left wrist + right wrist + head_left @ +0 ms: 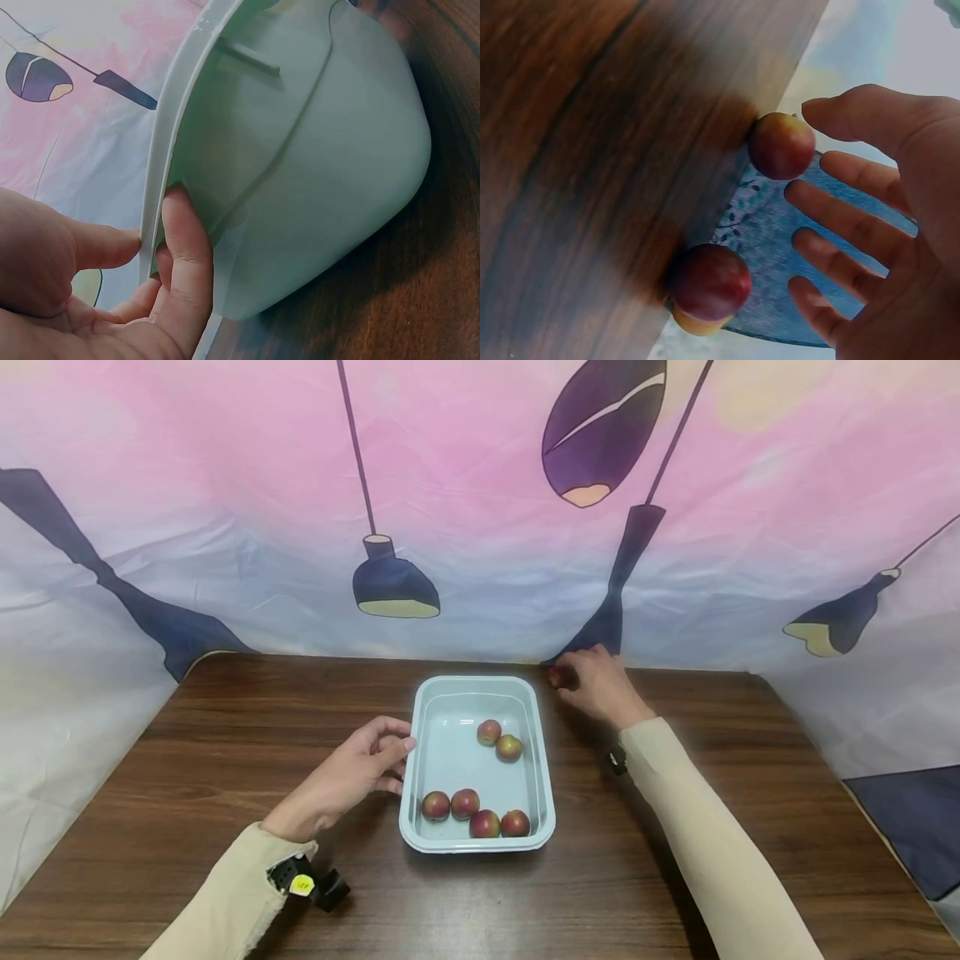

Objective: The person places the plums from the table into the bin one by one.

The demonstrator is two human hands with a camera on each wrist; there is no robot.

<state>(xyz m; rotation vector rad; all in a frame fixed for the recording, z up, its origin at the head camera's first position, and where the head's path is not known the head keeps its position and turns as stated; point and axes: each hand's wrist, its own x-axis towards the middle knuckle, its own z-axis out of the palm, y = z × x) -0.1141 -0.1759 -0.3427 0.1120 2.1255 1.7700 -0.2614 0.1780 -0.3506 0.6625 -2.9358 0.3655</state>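
The left hand [367, 756] pinches the rim of a pale blue-green, rectangular, glossy tray [457, 764] at nine o'clock. Inside lie six small, round, red-and-green fruits [484, 824]: two toward one o'clock, four around six. Beyond the tray's one o'clock corner, the right hand [598, 687] is spread wide around a round, red-and-yellow fruit [781, 146] on the brown wood-grain surface [300, 693]; contact is unclear.
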